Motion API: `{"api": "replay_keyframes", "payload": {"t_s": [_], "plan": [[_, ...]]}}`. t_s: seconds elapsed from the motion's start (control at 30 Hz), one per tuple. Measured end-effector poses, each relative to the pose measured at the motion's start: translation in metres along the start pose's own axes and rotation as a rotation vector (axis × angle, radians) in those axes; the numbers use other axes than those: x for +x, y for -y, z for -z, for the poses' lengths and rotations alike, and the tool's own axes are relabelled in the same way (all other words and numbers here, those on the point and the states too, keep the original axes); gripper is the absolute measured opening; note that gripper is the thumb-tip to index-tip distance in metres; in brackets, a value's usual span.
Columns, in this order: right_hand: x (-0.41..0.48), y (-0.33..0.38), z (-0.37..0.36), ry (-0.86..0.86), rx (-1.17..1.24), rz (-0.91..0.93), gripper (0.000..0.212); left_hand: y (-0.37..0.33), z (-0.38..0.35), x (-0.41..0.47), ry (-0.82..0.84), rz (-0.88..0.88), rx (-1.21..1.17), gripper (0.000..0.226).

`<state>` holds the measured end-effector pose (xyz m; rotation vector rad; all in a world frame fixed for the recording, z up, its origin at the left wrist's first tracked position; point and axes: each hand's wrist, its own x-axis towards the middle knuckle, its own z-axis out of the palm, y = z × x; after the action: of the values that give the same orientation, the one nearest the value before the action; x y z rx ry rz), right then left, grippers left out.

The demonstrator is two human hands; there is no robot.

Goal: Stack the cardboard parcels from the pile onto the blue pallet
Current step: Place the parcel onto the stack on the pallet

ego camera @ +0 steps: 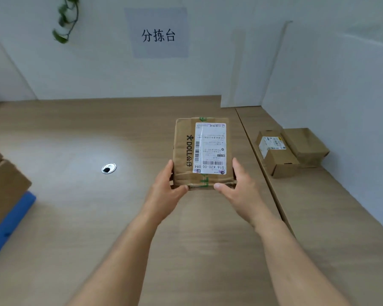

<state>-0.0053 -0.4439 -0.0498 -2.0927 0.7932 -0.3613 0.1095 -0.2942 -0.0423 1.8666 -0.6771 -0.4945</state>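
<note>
While the left hand and right hand squeeze the near corners of the flat brown cardboard parcel above the desk, its long side points away; the blue pallet waits at the desk's left edge.

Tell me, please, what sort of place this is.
Probably a parcel sorting station: the wall sign reads 分拣台 (sorting table), a labelled cardboard parcel is being handled, more boxes sit at the right, and a blue pallet shows at the left.
</note>
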Motion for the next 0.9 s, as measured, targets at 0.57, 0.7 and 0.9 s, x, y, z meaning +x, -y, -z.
{"api": "replay_keyframes", "payload": {"t_s": [0.57, 0.7, 0.9], "plan": [[-0.088, 0.073, -0.040, 0.096, -0.002, 0.303, 0.082, -0.009, 0.074, -0.141, -0.286, 0.006, 0.068, 0.056], [-0.101, 0.095, -0.057, 0.097, -0.011, 0.328, 0.081, -0.006, 0.099, -0.160, -0.319, -0.008, 0.081, 0.053], [-0.129, 0.140, -0.099, 0.097, 0.024, 0.358, 0.082, 0.006, 0.159, -0.192, -0.338, -0.026, 0.090, 0.054]]}}
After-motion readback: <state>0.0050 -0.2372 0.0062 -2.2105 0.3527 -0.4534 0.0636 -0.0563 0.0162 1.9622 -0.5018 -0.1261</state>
